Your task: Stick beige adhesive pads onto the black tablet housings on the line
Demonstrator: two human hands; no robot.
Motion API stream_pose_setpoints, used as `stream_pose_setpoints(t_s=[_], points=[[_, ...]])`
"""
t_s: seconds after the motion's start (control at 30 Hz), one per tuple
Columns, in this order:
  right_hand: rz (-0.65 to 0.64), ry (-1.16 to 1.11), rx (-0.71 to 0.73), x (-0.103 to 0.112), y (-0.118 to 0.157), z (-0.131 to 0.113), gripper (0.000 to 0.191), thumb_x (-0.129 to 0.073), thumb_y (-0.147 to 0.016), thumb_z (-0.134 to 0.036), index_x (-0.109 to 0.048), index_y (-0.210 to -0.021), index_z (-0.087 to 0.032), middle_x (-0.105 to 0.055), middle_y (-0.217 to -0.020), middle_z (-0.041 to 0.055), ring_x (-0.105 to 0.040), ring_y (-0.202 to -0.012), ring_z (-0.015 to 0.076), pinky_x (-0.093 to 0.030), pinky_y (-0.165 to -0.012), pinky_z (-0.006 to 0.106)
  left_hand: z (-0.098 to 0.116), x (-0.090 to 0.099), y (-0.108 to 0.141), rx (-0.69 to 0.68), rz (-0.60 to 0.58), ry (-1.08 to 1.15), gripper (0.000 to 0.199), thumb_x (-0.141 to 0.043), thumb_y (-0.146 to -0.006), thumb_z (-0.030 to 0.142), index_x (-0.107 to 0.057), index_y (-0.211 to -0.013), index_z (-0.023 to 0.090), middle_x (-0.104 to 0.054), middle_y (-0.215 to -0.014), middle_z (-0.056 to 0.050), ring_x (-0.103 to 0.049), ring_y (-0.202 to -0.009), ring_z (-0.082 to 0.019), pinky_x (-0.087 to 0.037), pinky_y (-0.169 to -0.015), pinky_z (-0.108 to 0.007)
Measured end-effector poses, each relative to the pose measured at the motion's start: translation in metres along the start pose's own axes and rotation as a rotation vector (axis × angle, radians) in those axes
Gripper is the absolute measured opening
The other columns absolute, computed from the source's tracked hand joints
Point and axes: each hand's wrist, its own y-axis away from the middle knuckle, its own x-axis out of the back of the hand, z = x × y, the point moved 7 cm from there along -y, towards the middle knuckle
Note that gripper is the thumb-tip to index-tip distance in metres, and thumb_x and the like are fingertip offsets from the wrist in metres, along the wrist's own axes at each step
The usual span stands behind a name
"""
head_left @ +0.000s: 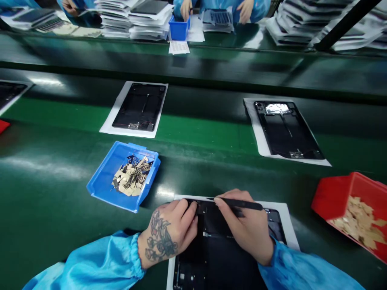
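Note:
An opened black tablet housing (226, 262) lies on a white sheet (290, 225) in front of me, its inner side facing up. My right hand (249, 225) is closed around black tweezers (242, 204), whose tip points left along the housing's far edge. My left hand (171, 231), with a tattoo on its back, rests at the housing's far left corner. Its fingers are pinched together there, and what lies between them is hidden. Beyond the left hand stands a blue bin (113, 177) with small flat parts and thin black strips (133, 177).
A red bin (335, 195) holding beige pieces (359, 221) stands at right. Two more tablet housings, left (140, 106) and right (287, 129), lie on white sheets along the green belt (202, 133). Across it, co-workers' hands (245, 10) work near stacked sheets (149, 20).

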Motion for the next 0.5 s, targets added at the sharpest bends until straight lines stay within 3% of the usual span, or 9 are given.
stream_pose_setpoints(t_s=[0.37,0.5], points=[[-0.093,-0.038,0.031,-0.007,0.005,-0.005,0.004,-0.059,-0.093,-0.022,-0.056,-0.093,-0.02,-0.061,-0.086,0.0009,-0.061,-0.077,0.0148,-0.049,-0.071,0.026,0.001,0.001,0.0,-0.004,-0.011,0.025,0.029,-0.043,-0.091,0.023,-0.056,-0.112,0.007,-0.052,-0.079,-0.007,-0.053,-0.065,-0.022,-0.05,-0.049,-0.036],[-0.076,-0.056,-0.073,-0.007,0.005,0.005,0.006,-0.058,-0.094,-0.025,-0.057,-0.09,-0.02,-0.06,-0.084,0.0012,-0.061,-0.072,0.0143,-0.049,-0.067,0.025,0.001,0.001,-0.001,0.002,-0.015,0.036,0.031,-0.045,-0.09,0.025,-0.056,-0.113,0.007,-0.052,-0.08,-0.007,-0.053,-0.065,-0.022,-0.05,-0.049,-0.036]])
